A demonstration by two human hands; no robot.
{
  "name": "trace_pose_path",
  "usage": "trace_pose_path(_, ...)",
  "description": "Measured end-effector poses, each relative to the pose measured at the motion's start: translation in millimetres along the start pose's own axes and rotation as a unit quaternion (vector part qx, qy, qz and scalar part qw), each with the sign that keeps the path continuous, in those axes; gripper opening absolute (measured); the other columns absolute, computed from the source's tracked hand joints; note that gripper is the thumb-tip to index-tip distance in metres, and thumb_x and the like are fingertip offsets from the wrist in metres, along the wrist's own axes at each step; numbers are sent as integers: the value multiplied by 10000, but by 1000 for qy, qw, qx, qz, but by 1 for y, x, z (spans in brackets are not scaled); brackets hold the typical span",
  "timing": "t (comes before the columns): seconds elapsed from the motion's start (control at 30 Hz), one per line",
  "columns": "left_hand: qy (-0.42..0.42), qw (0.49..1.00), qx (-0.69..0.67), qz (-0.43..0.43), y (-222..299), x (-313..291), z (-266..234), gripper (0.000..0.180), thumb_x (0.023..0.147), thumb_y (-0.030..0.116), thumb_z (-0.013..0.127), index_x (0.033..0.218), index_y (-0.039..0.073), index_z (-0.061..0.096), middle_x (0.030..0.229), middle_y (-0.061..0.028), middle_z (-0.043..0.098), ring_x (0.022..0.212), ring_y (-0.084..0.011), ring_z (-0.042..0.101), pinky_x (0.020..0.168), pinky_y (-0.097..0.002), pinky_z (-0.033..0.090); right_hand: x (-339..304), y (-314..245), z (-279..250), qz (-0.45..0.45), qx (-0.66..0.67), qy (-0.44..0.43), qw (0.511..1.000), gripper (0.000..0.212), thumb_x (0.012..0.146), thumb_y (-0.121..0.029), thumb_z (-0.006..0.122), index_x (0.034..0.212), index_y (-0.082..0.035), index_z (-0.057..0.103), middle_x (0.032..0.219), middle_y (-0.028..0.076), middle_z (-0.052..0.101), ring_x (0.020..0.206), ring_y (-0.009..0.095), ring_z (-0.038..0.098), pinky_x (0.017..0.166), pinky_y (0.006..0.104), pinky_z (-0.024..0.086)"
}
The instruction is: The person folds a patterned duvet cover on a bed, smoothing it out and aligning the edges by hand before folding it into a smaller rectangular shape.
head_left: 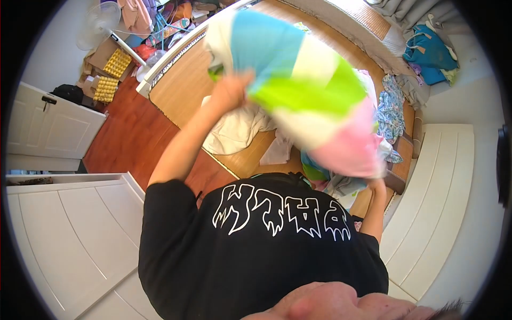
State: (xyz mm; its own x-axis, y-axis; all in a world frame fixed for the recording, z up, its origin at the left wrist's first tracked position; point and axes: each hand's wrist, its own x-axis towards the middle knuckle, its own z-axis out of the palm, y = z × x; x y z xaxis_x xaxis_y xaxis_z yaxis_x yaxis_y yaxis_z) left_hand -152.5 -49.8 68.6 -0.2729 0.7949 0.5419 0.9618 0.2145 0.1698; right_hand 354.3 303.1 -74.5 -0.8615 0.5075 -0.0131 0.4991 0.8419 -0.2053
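Observation:
A large colour-block piece of bedding (304, 80) in blue, green, white and pink is raised over the bed, bulging like a pillow and blurred by motion. My left hand (234, 90) is closed on its near left edge. Down at its pink right end, my right hand (376, 184) grips the corner, with the fingers partly hidden by the cloth. Beneath it lie a cream cloth (237, 130), a smaller pale cloth (277, 149) and more coloured bedding (314, 170) close to my body.
The bed has a tan mat (178, 88) and a white frame (146, 80). Patterned blue fabric (391, 106) lies along its right side. A white fan (101, 24), yellow egg trays (114, 64) and clothes stand beyond the left edge. White panelled furniture (69, 234) flanks me.

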Motion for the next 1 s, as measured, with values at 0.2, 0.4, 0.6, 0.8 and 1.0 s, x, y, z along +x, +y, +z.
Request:
trace_pose_path(0.2,-420,885,55,-192,-80,-167,-8,160,744,148,557,892,93,589,855,-160,624,854,-348,607,696,-442,494,-10,-114,-71,122,342,-282,888,156,688,-41,561,822,0,629,725,-38,588,677,73,494,636,270,438)
trace_pose_path(0.4,-114,972,111,-171,-109,-146,-29,54,804,105,474,825,94,523,826,-135,549,746,-351,579,608,-432,468,13,-156,-95,86,348,-239,903,189,738,-63,562,891,0,653,760,-28,611,711,68,517,666,267,449)
trace_pose_path(0.6,39,952,95,-287,-183,-216,22,119,732,136,584,847,108,587,832,-124,557,768,-361,567,639,-464,451,-13,-195,-120,137,387,-182,893,204,741,-34,550,909,8,660,770,-13,621,733,68,526,698,245,454)
trace_pose_path(0.8,275,566,-460,-627,-227,-226,122,359,837,391,521,972,87,656,983,-79,643,878,-206,600,720,-353,480,-30,-206,-92,160,333,-137,919,211,722,-36,544,896,5,654,762,23,648,727,86,549,676,278,457)
trace_pose_path(1.0,392,838,-344,-158,-229,4,-53,238,886,229,488,904,16,591,850,-75,615,777,-168,563,694,-303,461,-10,-226,-166,145,188,197,951,341,727,3,510,1054,1,609,893,89,663,844,148,600,779,290,463)
